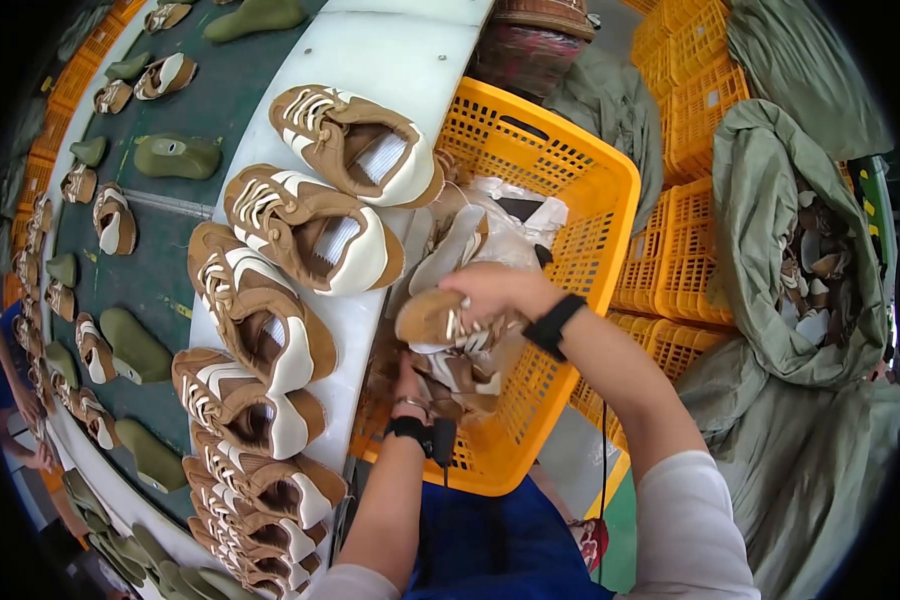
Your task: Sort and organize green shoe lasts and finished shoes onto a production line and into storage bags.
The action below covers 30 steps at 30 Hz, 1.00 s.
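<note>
My right hand (495,296) grips a brown shoe (428,318) with pale laces and a light sole edge, above the inside of a yellow plastic basket (580,160). Just below it, my left hand (408,385) is closed at the side of another brown-and-white shoe (452,376); some of its fingers are hidden. Both shoes are slightly blurred. Deeper in the basket lie more shoe parts and crumpled clear plastic wrapping (515,238). Black bands circle both my wrists.
On my left, a white ledge (370,45) carries a row of brown-and-white laced shoes (315,230). Past it, a dark green conveyor (175,225) holds shoes and green shoe lasts (177,157). To the right stand stacked yellow crates (685,245) and a grey-green sack (735,150) containing shoe pieces. Another person's hand (40,455) shows at far left.
</note>
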Motion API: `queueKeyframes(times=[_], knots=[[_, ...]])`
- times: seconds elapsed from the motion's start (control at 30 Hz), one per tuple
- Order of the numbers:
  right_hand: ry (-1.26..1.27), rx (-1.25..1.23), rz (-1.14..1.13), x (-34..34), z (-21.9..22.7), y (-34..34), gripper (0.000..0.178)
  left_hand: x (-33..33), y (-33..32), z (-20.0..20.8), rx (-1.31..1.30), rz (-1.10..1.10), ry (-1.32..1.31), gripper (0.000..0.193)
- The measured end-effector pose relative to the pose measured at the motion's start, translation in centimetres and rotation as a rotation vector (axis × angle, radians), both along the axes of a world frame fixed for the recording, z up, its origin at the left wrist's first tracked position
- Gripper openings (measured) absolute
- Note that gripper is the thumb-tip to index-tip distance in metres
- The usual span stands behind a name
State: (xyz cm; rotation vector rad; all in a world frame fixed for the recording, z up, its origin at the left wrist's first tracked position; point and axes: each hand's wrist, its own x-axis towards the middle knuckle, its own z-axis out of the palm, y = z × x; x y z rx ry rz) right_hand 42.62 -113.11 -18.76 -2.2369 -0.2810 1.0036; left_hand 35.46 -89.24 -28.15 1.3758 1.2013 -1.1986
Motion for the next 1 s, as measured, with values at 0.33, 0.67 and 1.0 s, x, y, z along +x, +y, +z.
queueKeyframes(times=[0.33, 0.67, 1.0], knots=[[0.101, -0.451, -0.264, 5.0, -8.1, -1.7, 0.089, -2.8, 4.4, -6.2, 0.456, -0.378, -0.151, 0.095], [0.037, -0.455, -0.116, 2.9, -9.3, -1.9, 0.074, -6.5, -1.5, 4.2, -0.267, 0.202, 0.053, 0.043], [0.504, 0.009, -0.247, 0.7, -9.2, -3.3, 0.094, -5.8, -0.2, 4.6, -0.554, 0.338, 0.232, 0.111]])
